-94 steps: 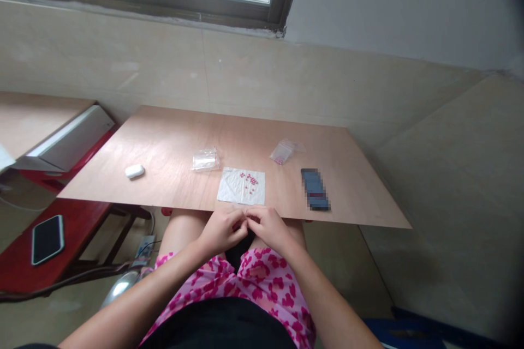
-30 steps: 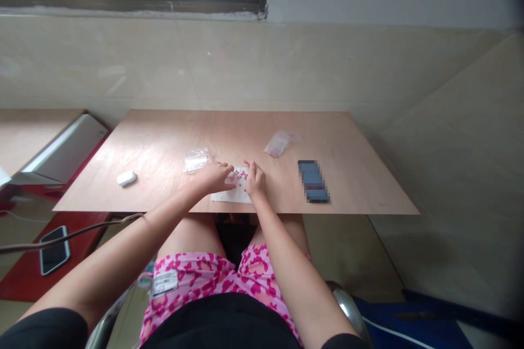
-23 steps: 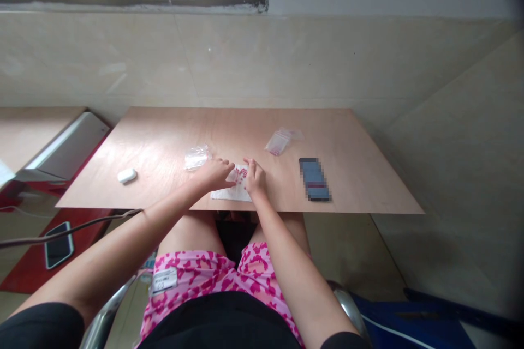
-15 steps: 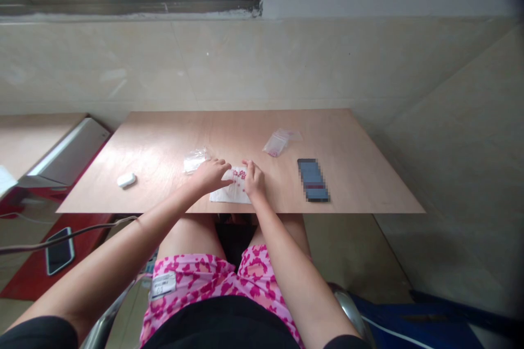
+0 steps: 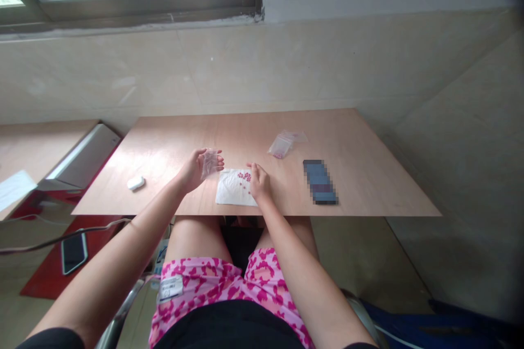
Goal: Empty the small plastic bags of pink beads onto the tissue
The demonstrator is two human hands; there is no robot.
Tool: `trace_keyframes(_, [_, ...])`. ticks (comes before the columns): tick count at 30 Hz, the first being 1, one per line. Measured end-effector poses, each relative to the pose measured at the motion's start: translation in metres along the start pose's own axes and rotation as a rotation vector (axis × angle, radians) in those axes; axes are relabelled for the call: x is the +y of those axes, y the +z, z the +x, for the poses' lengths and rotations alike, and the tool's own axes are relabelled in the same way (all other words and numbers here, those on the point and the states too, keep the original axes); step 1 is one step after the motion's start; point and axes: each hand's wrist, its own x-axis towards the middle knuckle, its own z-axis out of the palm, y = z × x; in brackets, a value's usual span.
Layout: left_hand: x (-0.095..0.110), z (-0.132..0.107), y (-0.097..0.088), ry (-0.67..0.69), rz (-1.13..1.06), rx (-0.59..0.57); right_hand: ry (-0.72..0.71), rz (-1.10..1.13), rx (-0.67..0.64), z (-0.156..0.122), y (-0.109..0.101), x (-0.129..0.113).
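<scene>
a paper napkin (image 5: 233, 192) is being borne by the plywood tabletop (image 5: 286, 131), and small beads (image 5: 244, 176) are being carried on the napkin. from the napkin, a zip bag (image 5: 280, 146) is being found at two o'clock, a phone (image 5: 320, 181) at three and an earbud case (image 5: 135, 183) at nine. a plastic bag (image 5: 211, 163) is being held at eleven by the left hand (image 5: 192, 170), while the right hand (image 5: 258, 182) is being kept at the napkin's three o'clock edge.

The left hand (image 5: 190, 170) holds a small clear plastic bag (image 5: 212, 163) up over the plywood board (image 5: 368, 174). The right hand (image 5: 258, 183) is resting on the edge of a white paper sheet (image 5: 231, 191), just beside the small red beads (image 5: 244, 176). Another plastic bag (image 5: 280, 146) and a blurred phone (image 5: 320, 181) lie to the right.
</scene>
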Motion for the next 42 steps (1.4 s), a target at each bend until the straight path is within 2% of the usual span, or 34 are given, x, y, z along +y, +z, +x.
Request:
trace_keyframes(3, [0.012,0.005,-0.022,0.101,0.169,0.087,-0.013,-0.003,-0.004,-0.001,-0.001,-0.001])
trace_keyframes(7, [0.021,0.018,-0.053,0.3,0.868,0.336,-0.013,-0.028,-0.03,-0.002,-0.002,-0.003])
trace_keyframes(8, [0.02,0.021,-0.058,0.31,1.032,0.364,-0.015,-0.036,-0.035,-0.002,-0.002,-0.003])
trace_keyframes(10, [0.011,0.029,-0.066,0.267,1.27,0.347,-0.03,-0.052,-0.045,-0.002,-0.001,-0.002])
trace_keyframes(14, [-0.02,0.04,-0.071,0.219,1.346,0.276,-0.066,-0.087,-0.051,-0.001,0.0,-0.001])
trace_keyframes(18, [-0.048,0.041,-0.075,0.174,1.356,0.215,-0.049,-0.098,-0.069,-0.002,0.001,0.0])
trace_keyframes(20, [-0.055,0.039,-0.077,0.181,1.358,0.212,-0.007,-0.089,-0.072,-0.003,0.003,0.001])
trace_keyframes(23, [-0.054,0.033,-0.076,0.244,1.349,0.256,0.047,-0.079,-0.039,0.001,0.003,0.005])
trace_keyframes(26, [-0.047,0.016,-0.064,0.363,1.296,0.338,0.047,-0.124,0.026,0.021,-0.009,0.011])
trace_keyframes(28, [-0.045,-0.004,-0.047,0.474,1.244,0.369,0.042,-0.193,0.068,0.044,-0.027,0.013])
trace_keyframes(30, [-0.048,-0.03,-0.024,0.545,1.172,0.345,0.033,-0.278,0.103,0.073,-0.05,0.013])
trace_keyframes(32, [-0.057,-0.057,0.003,0.517,1.087,0.25,0.012,-0.376,0.114,0.1,-0.072,0.012])
trace_keyframes(36, [-0.082,-0.099,0.049,0.385,0.954,-0.076,0.007,-0.54,0.043,0.135,-0.097,0.009])
trace_keyframes(39, [-0.095,-0.111,0.063,0.346,0.937,-0.213,0.037,-0.624,-0.014,0.143,-0.1,0.008])
trace_keyframes(42, [-0.097,-0.109,0.06,0.34,0.959,-0.246,0.061,-0.659,-0.053,0.145,-0.1,0.005])
